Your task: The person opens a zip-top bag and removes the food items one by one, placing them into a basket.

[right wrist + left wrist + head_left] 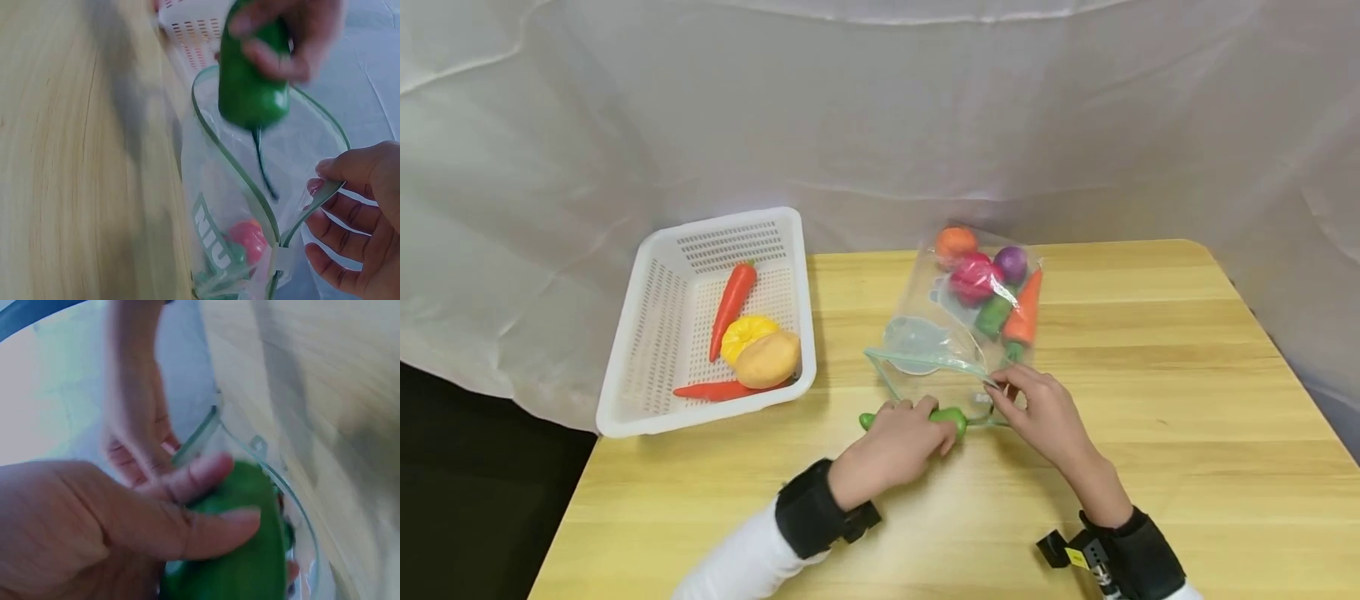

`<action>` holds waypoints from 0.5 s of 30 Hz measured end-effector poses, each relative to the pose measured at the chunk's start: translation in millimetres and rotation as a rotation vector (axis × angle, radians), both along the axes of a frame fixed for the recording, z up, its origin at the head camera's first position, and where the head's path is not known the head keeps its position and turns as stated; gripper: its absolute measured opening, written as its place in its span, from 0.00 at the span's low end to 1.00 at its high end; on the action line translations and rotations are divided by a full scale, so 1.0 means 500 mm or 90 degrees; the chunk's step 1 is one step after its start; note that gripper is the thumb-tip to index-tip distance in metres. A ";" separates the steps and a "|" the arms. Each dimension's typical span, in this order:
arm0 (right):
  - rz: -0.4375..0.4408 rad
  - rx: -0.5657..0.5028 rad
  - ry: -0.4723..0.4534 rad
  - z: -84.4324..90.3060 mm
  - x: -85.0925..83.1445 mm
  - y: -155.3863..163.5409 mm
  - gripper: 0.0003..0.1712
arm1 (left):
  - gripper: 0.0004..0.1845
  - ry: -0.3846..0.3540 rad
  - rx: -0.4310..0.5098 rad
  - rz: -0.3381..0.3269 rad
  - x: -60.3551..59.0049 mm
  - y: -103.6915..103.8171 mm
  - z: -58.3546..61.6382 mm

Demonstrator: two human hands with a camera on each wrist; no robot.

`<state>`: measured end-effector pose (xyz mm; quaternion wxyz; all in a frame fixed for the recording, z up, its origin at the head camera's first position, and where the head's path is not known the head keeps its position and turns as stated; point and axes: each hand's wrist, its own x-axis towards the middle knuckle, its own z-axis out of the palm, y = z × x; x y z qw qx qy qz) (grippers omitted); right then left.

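My left hand [898, 442] holds a green pepper [253, 94], its thin dark stem hanging down at the mouth of a clear zip bag [209, 165]. In the left wrist view, the thumb lies across the pepper [244, 562]. At the bag's right corner, my right hand [1045, 417] pinches the green-edged rim between thumb and fingers, and the mouth gapes. Inside the bag lie a carrot [1024, 312], an orange round piece [957, 247], a purple ball-like piece [1011, 264], a crimson piece [976, 279] and a dark green piece [996, 312].
A white plastic basket [625, 367] stands left of the bag on the wooden table [1150, 375]. In it are two red chili peppers [733, 304], a yellow pumpkin [747, 335] and a tan potato [767, 360]. Pale cloth [880, 125] hangs behind the table.
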<state>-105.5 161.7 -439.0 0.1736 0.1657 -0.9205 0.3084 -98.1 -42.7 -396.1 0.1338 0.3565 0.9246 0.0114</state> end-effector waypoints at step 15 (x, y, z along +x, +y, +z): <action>-0.014 0.001 -0.010 0.003 0.004 0.003 0.05 | 0.16 0.120 0.431 -0.082 -0.002 -0.235 0.018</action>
